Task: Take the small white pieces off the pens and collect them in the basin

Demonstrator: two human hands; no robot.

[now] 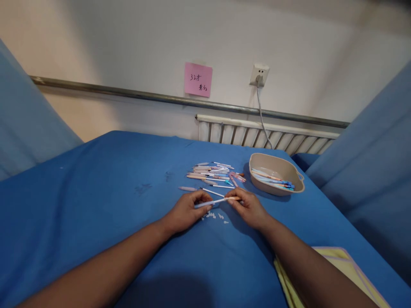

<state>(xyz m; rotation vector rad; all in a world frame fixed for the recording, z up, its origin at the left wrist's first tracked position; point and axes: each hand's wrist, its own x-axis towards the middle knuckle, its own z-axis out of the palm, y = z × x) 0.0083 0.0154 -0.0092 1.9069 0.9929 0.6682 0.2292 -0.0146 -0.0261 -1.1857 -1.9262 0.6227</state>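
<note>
My left hand [189, 210] is closed on a pale bluish pen barrel [204, 204]. A thin white pen refill [218, 200] runs from this barrel's end to my right hand [248, 208]. That hand pinches an orange pen part [233, 198] in line with the refill; whether the two are joined I cannot tell. Just beyond my hands lies a loose pile of pen parts [208, 173], with barrels and white refills. Another refill [212, 192] rests close behind the held pieces. Several small white pieces [211, 215] are scattered on the blue cloth below my fingers.
To the right of the pile stands a beige plastic basin [276, 163] with several pens [272, 179] in it. A yellow cloth [337, 261] lies near my right forearm. A blue cloth [96, 192] covers the table. Behind are a radiator [231, 133] and a plugged socket [259, 75].
</note>
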